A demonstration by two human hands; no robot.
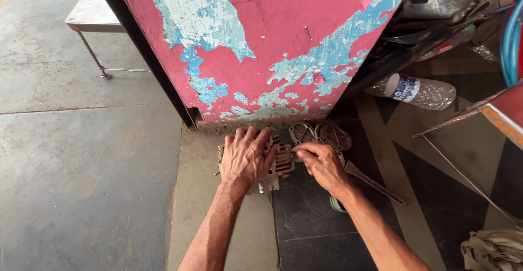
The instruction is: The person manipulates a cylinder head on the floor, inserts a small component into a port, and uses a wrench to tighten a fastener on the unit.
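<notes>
On a stone floor below a peeling pink panel (261, 47), the left hand (246, 159) presses flat on a finned engine cylinder head (283, 162), steadying it, while the right hand (322, 165) at three o'clock pinches something small against it.

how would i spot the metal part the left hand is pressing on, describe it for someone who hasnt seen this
Find the big pink panel with peeling blue patches; at its foot, on the floor, both hands meet. Under the left hand lies a finned metal engine part, ribbed and brownish. Unlike the flat oval covers just behind it, it is blocky with stacked fins, and the right hand touches its edge.
</notes>
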